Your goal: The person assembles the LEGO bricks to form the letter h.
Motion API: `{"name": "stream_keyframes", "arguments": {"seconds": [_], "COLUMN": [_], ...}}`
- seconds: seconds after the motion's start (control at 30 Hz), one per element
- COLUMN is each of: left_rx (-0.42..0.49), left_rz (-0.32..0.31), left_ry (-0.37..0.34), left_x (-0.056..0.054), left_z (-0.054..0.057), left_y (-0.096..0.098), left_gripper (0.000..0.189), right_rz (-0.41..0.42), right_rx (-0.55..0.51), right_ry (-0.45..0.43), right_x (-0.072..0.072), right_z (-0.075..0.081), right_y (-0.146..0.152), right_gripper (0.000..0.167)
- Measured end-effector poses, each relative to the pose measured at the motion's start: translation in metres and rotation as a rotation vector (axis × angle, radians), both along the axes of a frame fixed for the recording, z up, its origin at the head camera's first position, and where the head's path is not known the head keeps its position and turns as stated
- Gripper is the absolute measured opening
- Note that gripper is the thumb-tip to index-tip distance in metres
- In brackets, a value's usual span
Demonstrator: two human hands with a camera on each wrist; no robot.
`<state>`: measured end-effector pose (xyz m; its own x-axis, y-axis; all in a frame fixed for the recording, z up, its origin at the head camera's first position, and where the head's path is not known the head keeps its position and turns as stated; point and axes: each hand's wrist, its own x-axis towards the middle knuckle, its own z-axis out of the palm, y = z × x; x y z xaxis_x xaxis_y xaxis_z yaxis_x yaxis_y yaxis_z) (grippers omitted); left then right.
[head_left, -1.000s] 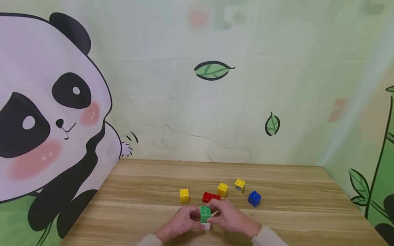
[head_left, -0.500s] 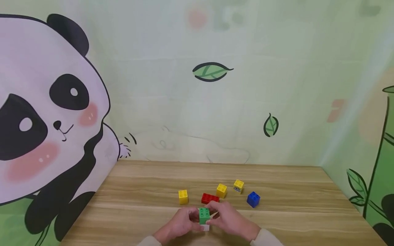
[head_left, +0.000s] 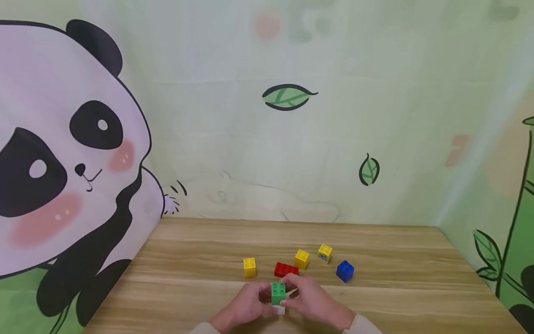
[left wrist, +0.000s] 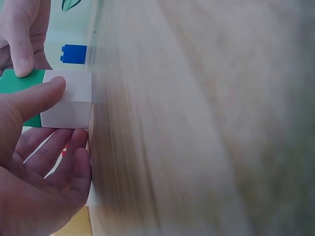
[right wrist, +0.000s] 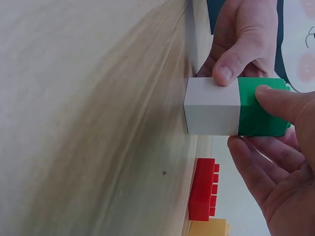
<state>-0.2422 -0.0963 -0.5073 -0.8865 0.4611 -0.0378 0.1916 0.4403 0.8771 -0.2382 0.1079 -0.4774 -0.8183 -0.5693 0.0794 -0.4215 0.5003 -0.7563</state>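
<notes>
A green toy brick (head_left: 278, 293) sits on top of a white brick (head_left: 279, 310), the two stacked upright on the table near its front. My left hand (head_left: 249, 302) holds the white brick from the left, its thumb on the near face as the left wrist view shows. From the other side my right hand (head_left: 314, 299) pinches the green brick (right wrist: 263, 110) between thumb and fingers. In the right wrist view no gap shows between the green brick and the white brick (right wrist: 211, 108). Just behind the hands lies a red brick (head_left: 286, 269).
Behind the hands stand a yellow brick (head_left: 249, 267) to the left, another yellow brick (head_left: 302, 259) and a yellow brick with a printed side (head_left: 325, 253). A blue brick (head_left: 345, 271) is to the right. A printed cloth wall (head_left: 208, 116) rises behind the wooden table (head_left: 187, 260).
</notes>
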Motion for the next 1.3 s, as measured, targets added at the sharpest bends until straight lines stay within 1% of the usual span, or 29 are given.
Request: {"name": "stream_keyframes", "arguments": {"seconds": [0.13,0.23,0.3,0.37,0.53,0.67,0.87,1.03,1.17,1.3], "left_rx": [-0.001,-0.014,-0.025,-0.040,-0.042,-0.023,-0.014,-0.037,-0.043,-0.029], "left_rz": [-0.006,-0.003,0.006,0.022,0.042,0.046,0.085,0.123,0.151,0.156], "left_ry": [0.005,0.015,0.022,0.016,0.006,0.026,0.049,0.070,0.067,0.062], "left_x": [0.001,0.002,0.002,0.003,0.005,0.005,0.001,-0.003,-0.008,-0.011], "left_z": [0.000,0.000,0.000,-0.001,-0.001,-0.001,0.000,-0.001,-0.002,-0.003], "left_y": [-0.002,-0.007,-0.013,-0.021,-0.042,-0.059,-0.086,-0.105,-0.119,-0.130], "left_gripper": [0.023,0.023,0.024,0.025,0.028,0.029,0.036,0.045,0.048,0.049], "right_rz": [-0.003,-0.014,-0.027,-0.039,-0.069,-0.112,-0.188,-0.235,-0.264,-0.306], "right_rx": [0.035,0.066,0.070,0.066,0.031,0.008,-0.008,0.011,0.004,0.003], "right_ry": [-0.005,0.024,0.044,0.067,0.140,0.177,0.223,0.209,0.205,0.207], "right_x": [0.002,0.003,0.004,0.004,0.002,-0.001,-0.001,-0.001,-0.002,-0.004], "right_z": [0.000,0.002,0.004,0.005,0.004,0.002,0.005,0.009,0.011,0.014], "right_y": [0.002,0.008,0.014,0.021,0.044,0.061,0.084,0.102,0.113,0.122], "right_gripper": [0.040,0.049,0.052,0.051,0.046,0.041,0.041,0.039,0.040,0.040]}}
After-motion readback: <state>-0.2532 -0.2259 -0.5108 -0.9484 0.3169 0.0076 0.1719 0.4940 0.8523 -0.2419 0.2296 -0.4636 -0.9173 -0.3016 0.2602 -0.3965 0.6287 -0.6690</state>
